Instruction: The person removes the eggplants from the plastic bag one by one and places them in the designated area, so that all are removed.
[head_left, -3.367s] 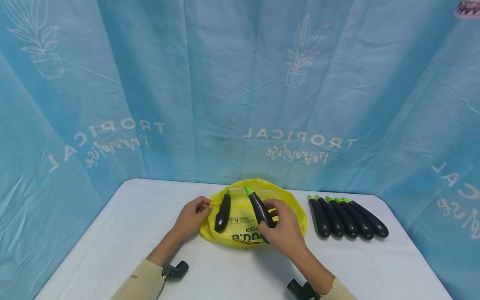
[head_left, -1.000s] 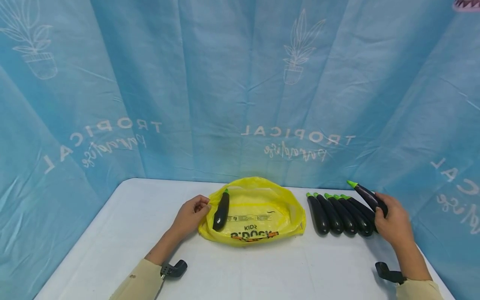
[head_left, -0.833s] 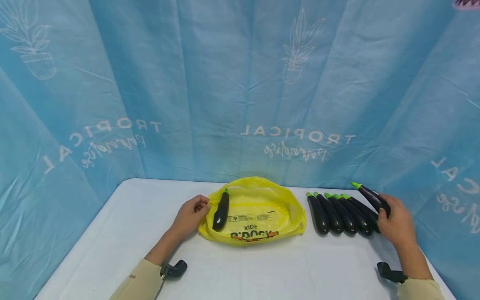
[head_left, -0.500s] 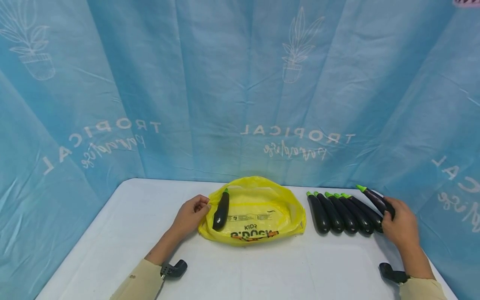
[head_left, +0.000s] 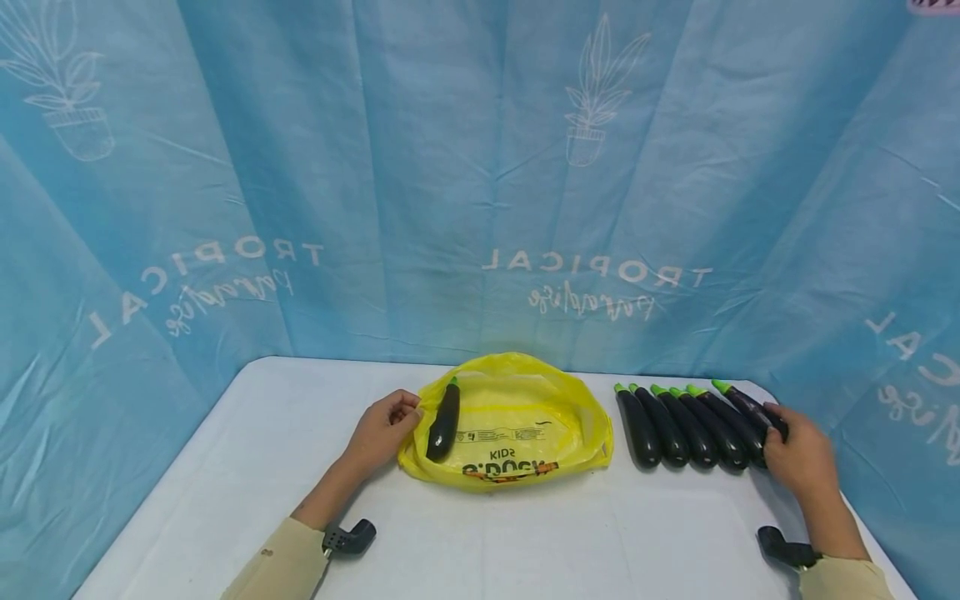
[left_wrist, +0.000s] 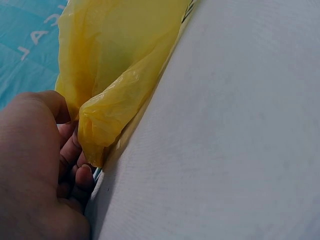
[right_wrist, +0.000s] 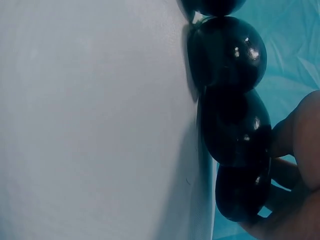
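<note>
At the right end of a row of dark eggplants (head_left: pixel 697 429) with green tips, my right hand (head_left: pixel 802 450) grips the last eggplant (head_left: pixel 746 406) by its thick end. That eggplant lies against its neighbour, tip toward the back. In the right wrist view, thumb and fingers sit around the rounded end of the eggplant (right_wrist: pixel 242 192). My left hand (head_left: pixel 382 433) pinches the left edge of a yellow plastic bag (head_left: pixel 525 404), whose mouth is spread wide. Inside the bag, at its left side, lies one eggplant (head_left: pixel 444 421). The left wrist view shows the bunched bag edge (left_wrist: pixel 107 120) by my fingers.
A white-covered table (head_left: pixel 547 542) bears everything. Blue printed curtains (head_left: pixel 450 208) hang close behind it and along both sides. The row of eggplants stands a short gap to the right of the bag, near the table's right edge.
My right hand moved from over the bag to the row's right end with an eggplant, then lowered it beside the others. My left hand kept its hold on the bag.
</note>
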